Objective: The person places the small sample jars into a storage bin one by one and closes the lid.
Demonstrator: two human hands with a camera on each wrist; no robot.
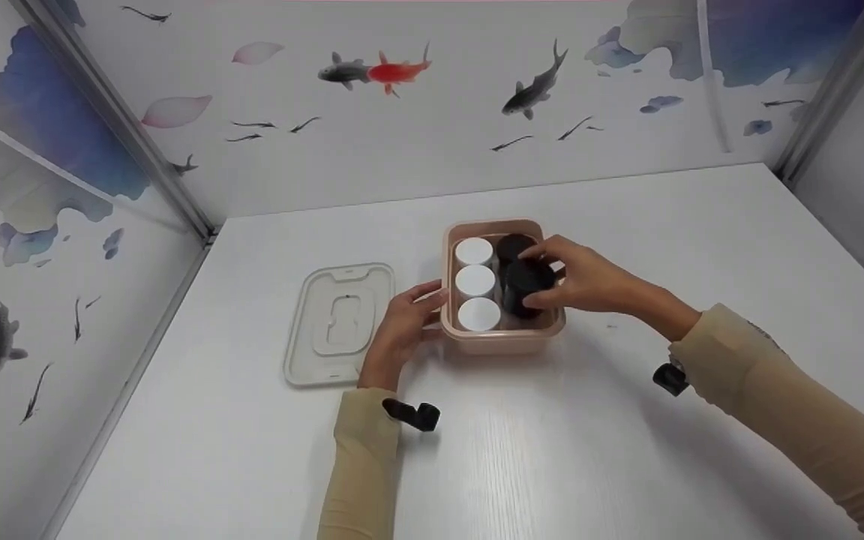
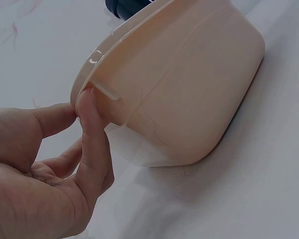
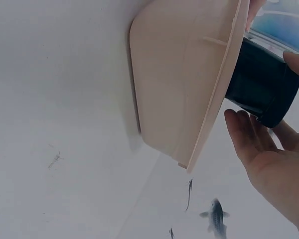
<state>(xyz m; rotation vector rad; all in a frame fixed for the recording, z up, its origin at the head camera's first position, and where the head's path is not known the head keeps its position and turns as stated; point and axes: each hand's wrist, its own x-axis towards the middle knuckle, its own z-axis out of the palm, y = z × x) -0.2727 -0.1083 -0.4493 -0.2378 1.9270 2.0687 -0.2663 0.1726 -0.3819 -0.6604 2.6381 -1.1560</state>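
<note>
In the head view, a pink plastic box (image 1: 507,343) holds a column of white-topped round containers (image 1: 475,280) on its left side. A black round container (image 1: 513,244) stands at its far right. My right hand (image 1: 593,279) grips another black lidded container (image 1: 528,279) between thumb and fingers. The right wrist view shows this black container (image 3: 261,79) partly above the box rim, its lower end hidden inside the box. My left hand (image 1: 400,324) is at the box's left side; in the left wrist view its thumb and finger pinch the box rim (image 2: 97,57).
A translucent whitish lid (image 1: 304,337) lies flat on the white table (image 1: 477,465), left of the box. Panels printed with fish (image 1: 537,90) enclose the table at the back and sides. Wrist cameras (image 1: 417,415) are strapped to both sleeves.
</note>
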